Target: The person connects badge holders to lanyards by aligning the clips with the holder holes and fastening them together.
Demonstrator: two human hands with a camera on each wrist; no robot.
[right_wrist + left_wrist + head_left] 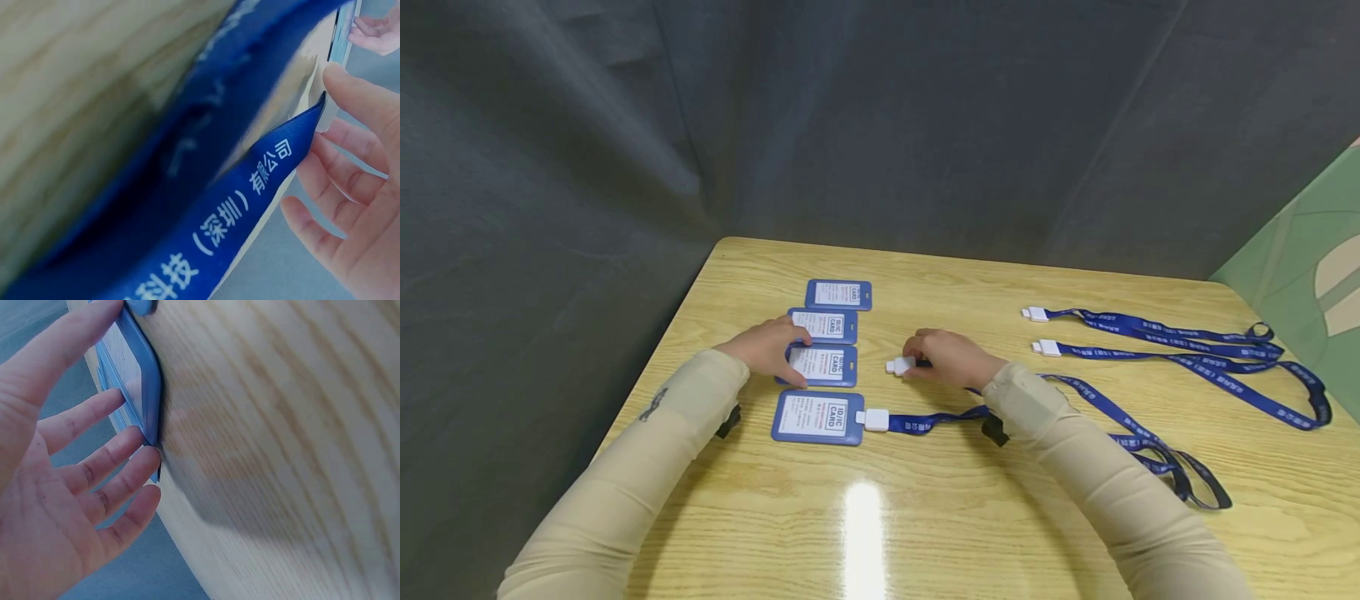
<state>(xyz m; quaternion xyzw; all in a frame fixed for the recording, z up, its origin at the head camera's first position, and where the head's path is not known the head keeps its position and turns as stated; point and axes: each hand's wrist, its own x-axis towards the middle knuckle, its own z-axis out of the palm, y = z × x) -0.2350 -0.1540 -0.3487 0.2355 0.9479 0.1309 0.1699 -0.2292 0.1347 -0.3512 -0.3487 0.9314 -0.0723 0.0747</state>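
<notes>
My left hand [767, 348] spans the left end of the third blue badge holder [827, 365] from the back, thumb at its near edge and index finger at its far edge. The other fingertips rest by its end in the left wrist view. To the right, my right hand [953, 358] pinches the white clip [901, 366] of a blue lanyard [244, 187] between thumb and fingers. The clip's tip points at the badge holder, a gap apart. Nearest me lies a badge holder [818, 417] joined to another lanyard's white clip [876, 419].
Two more badge holders [838, 294] lie behind, in the same column. At the right, two blue lanyards with white clips [1037, 314] stretch across the wooden table [745, 517]. Loops of lanyard [1180, 475] lie beyond my right forearm. A dark curtain [925, 125] hangs behind the table.
</notes>
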